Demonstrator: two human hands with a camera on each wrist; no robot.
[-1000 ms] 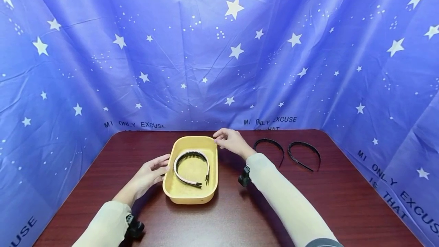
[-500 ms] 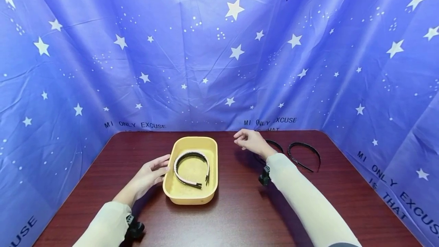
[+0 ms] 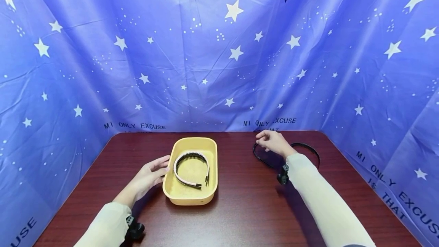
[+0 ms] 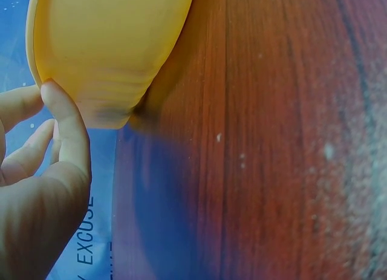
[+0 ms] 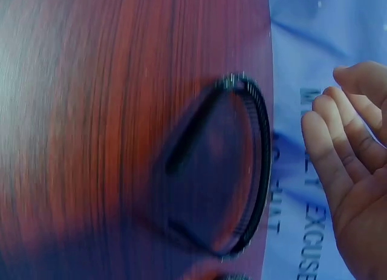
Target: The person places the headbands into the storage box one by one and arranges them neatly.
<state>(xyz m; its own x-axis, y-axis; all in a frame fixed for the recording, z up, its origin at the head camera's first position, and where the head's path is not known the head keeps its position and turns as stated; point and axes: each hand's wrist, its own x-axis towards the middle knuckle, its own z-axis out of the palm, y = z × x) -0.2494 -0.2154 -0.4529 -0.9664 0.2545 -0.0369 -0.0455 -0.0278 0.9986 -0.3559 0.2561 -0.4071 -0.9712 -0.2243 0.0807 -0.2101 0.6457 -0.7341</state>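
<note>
A yellow plastic bin stands left of the table's middle. Inside it lies a pale headband with a black toothed inner side and dark ends. My left hand touches the bin's left side; in the left wrist view, thumb and fingertips meet the yellow wall near its rim. Over on the right, my right hand hovers above a black headband, holding nothing, its fingers loosely bent. That hand hides part of this headband in the head view. A second black headband lies beyond, partly behind the wrist.
The dark red wooden table reaches back to a blue star-printed cloth, which also hangs along both sides. A small black camera sits at the left wrist, another black camera at the right.
My right hand has moved rightward from the bin's far right corner to above the nearer black headband. The left hand, bin and pale headband have stayed put.
</note>
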